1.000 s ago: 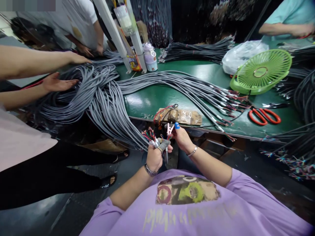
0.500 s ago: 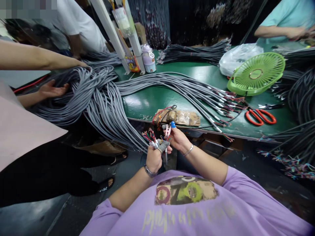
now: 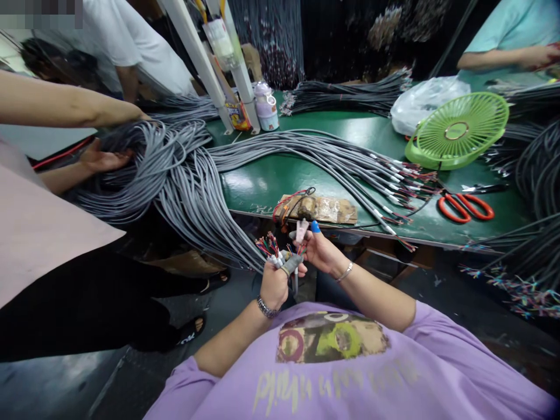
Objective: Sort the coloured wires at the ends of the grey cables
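Note:
My left hand (image 3: 276, 280), with a grey cover on its thumb, is closed round the ends of several grey cables (image 3: 238, 245). Their white collars and bare coloured wires (image 3: 268, 244) stick out above the fist. Just right of it, my right hand (image 3: 322, 251), with a blue fingertip cover, pinches a small pale pink clip (image 3: 301, 230) close to the coloured wires of one cable. Whether the clip touches those wires I cannot tell. The cables run up and left into a large looped bundle (image 3: 175, 151).
A co-worker's hands (image 3: 105, 157) hold the looped bundle at left. On the green table (image 3: 258, 178) are a cardboard-and-tape block (image 3: 330, 209), spread cable ends (image 3: 394, 181), orange-handled scissors (image 3: 466, 207), a green fan (image 3: 457, 131), a plastic bag (image 3: 431, 102) and a bottle (image 3: 266, 106).
The pink clip has turned in my right fingers, now showing a broader face. My left hand keeps its hold on the cables. The co-worker's hands have shifted slightly on the bundle.

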### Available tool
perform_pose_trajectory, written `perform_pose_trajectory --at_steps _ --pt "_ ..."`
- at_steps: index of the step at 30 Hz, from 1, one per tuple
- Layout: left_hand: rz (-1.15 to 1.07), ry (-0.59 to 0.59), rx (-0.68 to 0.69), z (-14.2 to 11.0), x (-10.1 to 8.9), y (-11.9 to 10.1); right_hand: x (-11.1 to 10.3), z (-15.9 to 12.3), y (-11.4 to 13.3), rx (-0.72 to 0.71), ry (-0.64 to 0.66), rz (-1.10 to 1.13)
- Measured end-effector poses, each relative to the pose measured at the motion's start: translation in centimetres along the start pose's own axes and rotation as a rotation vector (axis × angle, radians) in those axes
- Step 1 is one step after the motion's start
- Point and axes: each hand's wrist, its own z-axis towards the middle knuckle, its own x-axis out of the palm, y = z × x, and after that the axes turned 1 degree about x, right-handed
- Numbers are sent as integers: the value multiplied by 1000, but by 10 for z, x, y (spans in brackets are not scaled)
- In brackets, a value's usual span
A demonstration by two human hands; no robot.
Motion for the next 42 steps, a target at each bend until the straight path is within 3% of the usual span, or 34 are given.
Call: perform_pose_trajectory --at_steps 6,11,19,22,28,31,33,38,42 --pt "73 94 11 -5 -8 13 -6 -29 -6 -97 193 -353" --pt "144 235 -119 -2 -14 11 -1 -35 -1 -106 244 -446" --pt "83 140 -64 -4 -16 14 -9 -29 -13 -245 -94 -550" --pt "75 125 -54 -4 -15 14 -9 -29 -14 -237 -79 -508" --pt "31 165 -90 -1 -15 12 2 -32 -5 -137 144 -481" --pt "31 167 -102 -2 -15 12 4 -32 -5 -123 181 -464" --pt "35 171 -96 -2 -16 12 2 -31 -6 -132 152 -463" --pt "45 103 -36 -4 -17 10 -7 -28 -10 -126 -105 -341" --pt "34 64 -10 -4 -16 12 -7 -31 -9 -55 -32 -354"
